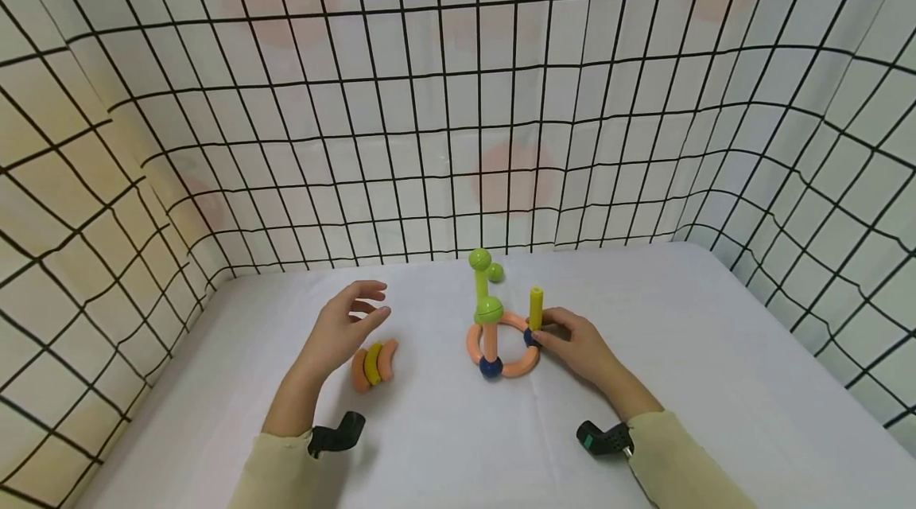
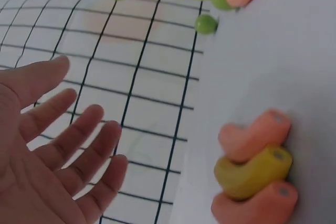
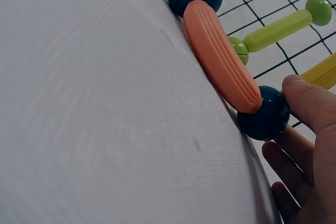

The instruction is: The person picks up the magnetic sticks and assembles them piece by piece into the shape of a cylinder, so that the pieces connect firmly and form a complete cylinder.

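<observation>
My right hand (image 1: 576,343) is at the right side of a ring of curved orange rods (image 1: 521,367). Thumb and fingers pinch a dark blue ball (image 3: 265,113) there, at the foot of an upright yellow rod (image 1: 537,308). Another dark blue ball (image 1: 490,367) sits at the ring's front and bears an orange rod (image 1: 490,340), topped by a green ball (image 1: 490,308). A green rod (image 3: 278,31) runs from that ball to a second green ball (image 1: 480,258). Fingers spread, my left hand (image 1: 343,330) hovers holding nothing, near two curved orange pieces (image 2: 254,135) and a curved yellow piece (image 2: 253,171).
A loose green ball (image 1: 495,273) lies on the white table (image 1: 444,429) behind the built figure. A black wire grid (image 1: 401,127) over pale cloth closes off the back and both sides. Each wrist wears a black camera (image 1: 339,433).
</observation>
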{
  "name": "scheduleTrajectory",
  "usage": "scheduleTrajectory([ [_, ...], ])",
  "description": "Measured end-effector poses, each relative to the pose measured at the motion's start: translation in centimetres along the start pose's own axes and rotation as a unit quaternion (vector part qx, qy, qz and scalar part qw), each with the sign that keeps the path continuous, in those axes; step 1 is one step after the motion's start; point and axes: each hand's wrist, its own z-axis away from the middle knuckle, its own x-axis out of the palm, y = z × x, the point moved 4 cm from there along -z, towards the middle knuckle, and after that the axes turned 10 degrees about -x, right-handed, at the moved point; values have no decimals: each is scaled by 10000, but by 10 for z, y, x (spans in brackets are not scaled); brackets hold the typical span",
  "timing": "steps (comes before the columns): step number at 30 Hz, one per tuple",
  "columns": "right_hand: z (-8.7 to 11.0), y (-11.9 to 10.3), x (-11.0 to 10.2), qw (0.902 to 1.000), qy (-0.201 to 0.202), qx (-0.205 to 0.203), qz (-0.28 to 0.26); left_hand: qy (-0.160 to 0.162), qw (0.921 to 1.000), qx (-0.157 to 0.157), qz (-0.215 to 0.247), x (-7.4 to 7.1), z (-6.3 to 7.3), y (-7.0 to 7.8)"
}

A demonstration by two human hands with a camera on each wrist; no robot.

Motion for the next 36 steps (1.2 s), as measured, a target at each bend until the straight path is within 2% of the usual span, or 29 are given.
scheduleTrajectory([
  [3,0,-1,0,10000,33,9,-14,-103,9992,-273,-277,-5,-1,-11],
  [8,0,-3,1,10000,2,39,-30,-376,9957,-550,-644,-9,-1,-27],
  [18,0,-2,1,10000,-16,5,-17,-1078,9836,-1402,-359,-14,0,-60],
  [27,0,0,0,9999,-26,86,-44,-1505,9738,-1699,-116,-6,1,-72],
  [32,0,0,1,10000,-31,74,-4,-1570,9727,-1704,112,-3,1,-75],
  [36,0,1,1,10000,-43,72,25,-1569,9732,-1675,122,-2,0,-76],
])
